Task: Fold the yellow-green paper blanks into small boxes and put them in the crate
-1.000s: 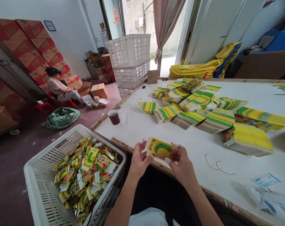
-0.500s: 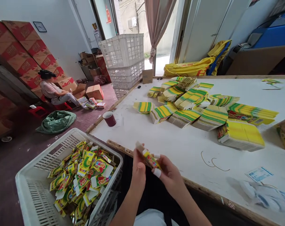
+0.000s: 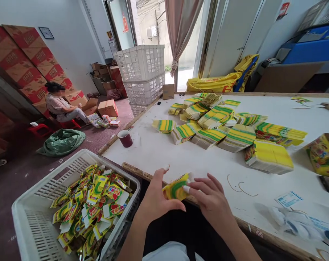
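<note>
A small yellow-and-green carton (image 3: 176,187) is held between my hands above the table's front edge. My left hand (image 3: 156,197) is around its left side, with the thumb below and the index finger raised behind. My right hand (image 3: 212,197) has its fingers on the carton's right end; a white cover shows on one fingertip. White covers also show on a left fingertip. To the left, a white plastic crate (image 3: 31,194) holds many small yellow-green cartons (image 3: 99,210), some with white flaps sticking out.
Stacks of flat cartons (image 3: 208,136) lie across the white table (image 3: 148,152). A maroon mug (image 3: 125,138) stands near its left edge. At right are a printed box (image 3: 323,154) and rubber bands. A seated person (image 3: 62,103) works beyond, near stacked white crates (image 3: 142,69).
The carton has turned from its narrow side to a broad face. My left fingers have spread wider around it, and my right hand has shifted right. The view has tilted slightly.
</note>
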Available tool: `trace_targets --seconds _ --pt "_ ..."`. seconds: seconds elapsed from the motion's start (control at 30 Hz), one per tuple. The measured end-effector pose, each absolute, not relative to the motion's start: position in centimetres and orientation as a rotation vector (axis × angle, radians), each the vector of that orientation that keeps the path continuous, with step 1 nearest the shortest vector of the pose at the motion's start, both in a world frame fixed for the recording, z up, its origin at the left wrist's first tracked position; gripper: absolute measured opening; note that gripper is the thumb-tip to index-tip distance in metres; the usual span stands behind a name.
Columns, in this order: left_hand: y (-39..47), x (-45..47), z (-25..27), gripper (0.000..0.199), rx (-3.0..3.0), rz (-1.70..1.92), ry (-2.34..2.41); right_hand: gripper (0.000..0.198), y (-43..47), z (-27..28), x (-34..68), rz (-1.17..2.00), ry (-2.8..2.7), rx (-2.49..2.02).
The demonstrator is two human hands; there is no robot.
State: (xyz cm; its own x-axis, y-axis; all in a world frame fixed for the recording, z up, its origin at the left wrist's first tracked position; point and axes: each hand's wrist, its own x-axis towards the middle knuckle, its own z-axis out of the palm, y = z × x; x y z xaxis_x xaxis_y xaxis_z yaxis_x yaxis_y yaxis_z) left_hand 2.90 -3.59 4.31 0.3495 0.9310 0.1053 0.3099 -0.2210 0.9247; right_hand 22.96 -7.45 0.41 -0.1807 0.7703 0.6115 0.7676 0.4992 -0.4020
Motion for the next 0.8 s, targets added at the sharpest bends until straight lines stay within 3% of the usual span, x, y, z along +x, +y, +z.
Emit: trace_targets --seconds 0.1,0.2,0.27,0.37,0.5,0.63,0.8 --pt "-3.9 3.4 4.4 0.073 1.793 0.61 1.117 0.043 -8.2 0.6 21.7 0.063 -1.996 -1.155" --pt "-3.9 4.1 4.0 0.059 1.769 0.604 1.188 0.059 -8.4 0.0 21.0 0.214 -1.581 -1.277" --pt "-4.0 4.4 3.6 0.066 1.797 0.608 1.209 0.068 -8.2 -0.6 20.9 0.501 -1.297 -1.301" --pt "-4.2 5.0 3.1 0.071 1.903 0.582 1.151 0.064 -7.7 -1.4 20.5 1.116 -1.026 -1.175" --pt "-4.7 5.8 2.6 0.057 2.061 0.592 1.056 0.063 -7.6 -1.5 19.3 1.617 -0.732 -0.981" --pt "-4.6 5.8 2.5 0.043 2.089 0.597 1.002 0.063 -7.6 -1.3 19.0 1.636 -0.798 -0.982" --pt "-4.1 5.3 2.2 0.048 1.978 0.465 1.092 0.061 -8.2 -1.9 19.4 1.224 -1.279 -1.143"
